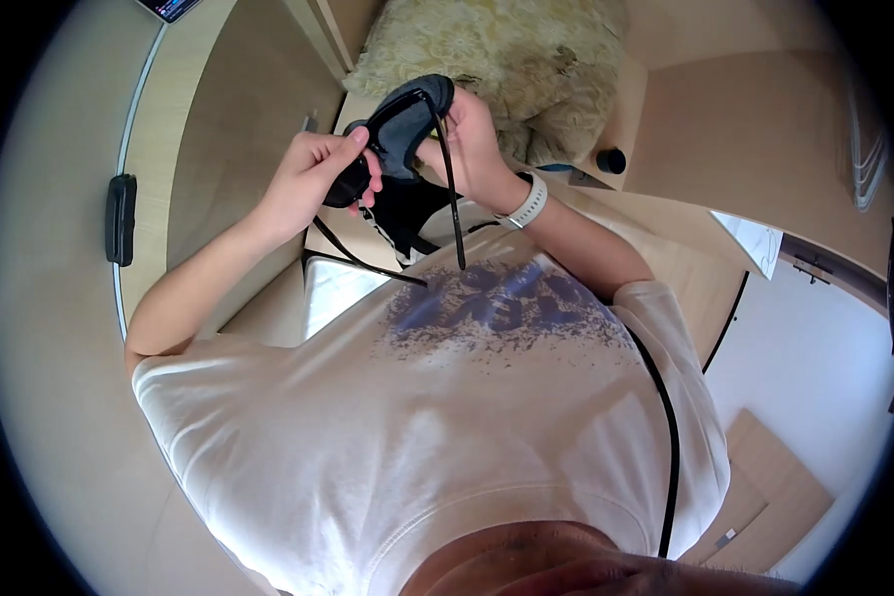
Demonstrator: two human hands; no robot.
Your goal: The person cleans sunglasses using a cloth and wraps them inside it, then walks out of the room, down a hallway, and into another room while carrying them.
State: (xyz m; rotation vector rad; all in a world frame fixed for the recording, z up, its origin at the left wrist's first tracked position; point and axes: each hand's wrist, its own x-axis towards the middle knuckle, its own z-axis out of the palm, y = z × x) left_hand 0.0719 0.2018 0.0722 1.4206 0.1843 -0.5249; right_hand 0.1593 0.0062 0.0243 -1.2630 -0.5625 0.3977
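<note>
A pair of black sunglasses [347,185] is held up in front of my chest, both temple arms hanging open toward my shirt. My left hand [313,174] pinches the frame beside one dark lens, thumb on top and fingers curled underneath. A dark grey cloth [399,137] with a black edge is folded around the other lens side. My right hand [472,144], with a pale watch [529,202] on its wrist, grips the cloth from the right; some of its fingers are hidden behind it.
A cream patterned fabric bundle [497,60] lies beyond my hands. Right of it stands a small dark cylinder [611,160] on a wooden surface. At the left, a black case [120,220] rests along the desk edge. A black cable [670,427] runs down my shirt.
</note>
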